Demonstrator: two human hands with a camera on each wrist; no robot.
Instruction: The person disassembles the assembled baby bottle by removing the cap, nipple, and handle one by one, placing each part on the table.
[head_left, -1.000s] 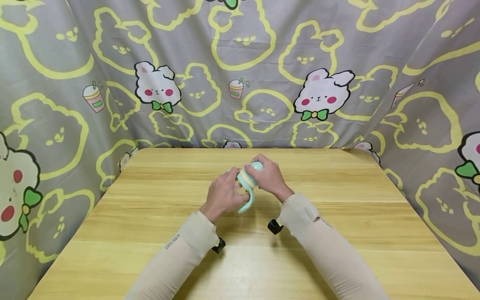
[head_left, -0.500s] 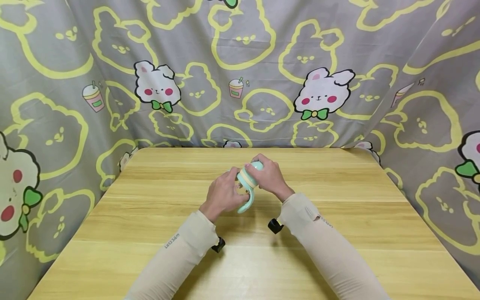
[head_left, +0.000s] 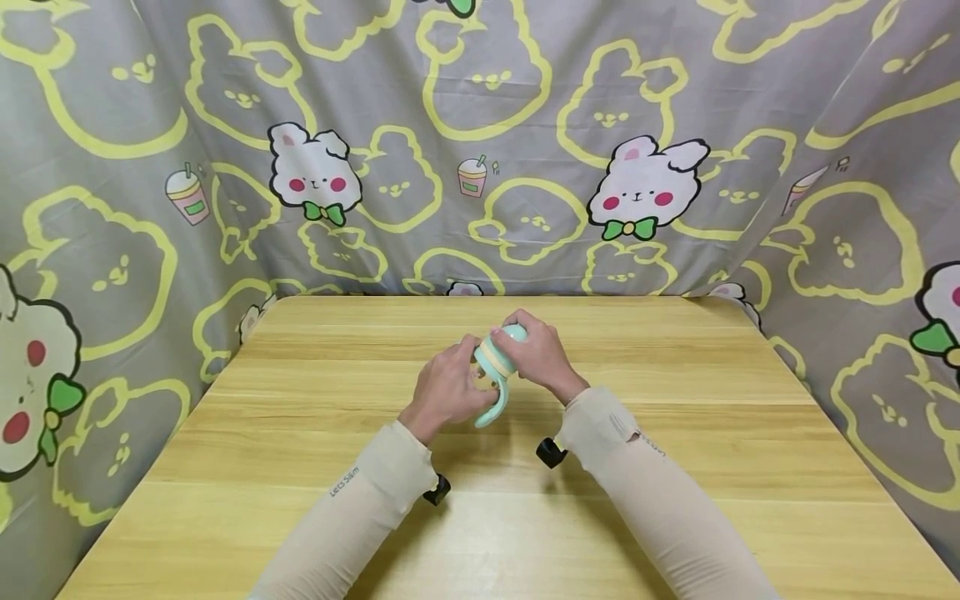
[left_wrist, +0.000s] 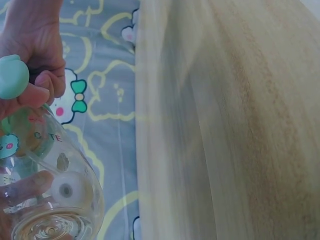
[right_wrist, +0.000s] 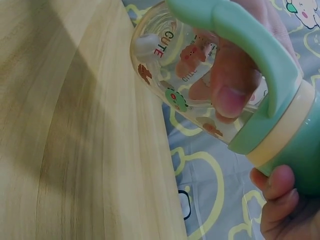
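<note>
A clear baby bottle [head_left: 486, 379] with a mint-green cap, a cream ring and a curved mint handle is held tilted over the table. My left hand [head_left: 447, 390] grips its transparent body; in the right wrist view the left thumb [right_wrist: 232, 100] passes through the handle [right_wrist: 260, 45]. At the upper end, my right hand [head_left: 543, 354] wraps round the mint cap [head_left: 513, 332], its fingertips at the cream ring [right_wrist: 285, 125]. Printed cartoon figures and the word CUTE show on the body. A white weighted straw end [left_wrist: 70, 189] lies inside, near the bottle's base.
A light wooden table [head_left: 645, 500] lies beneath both arms. Grey curtains [head_left: 517, 83] with yellow outlines and white rabbits stand behind it and along both sides. Black wrist devices [head_left: 551, 452] hang below the sleeves.
</note>
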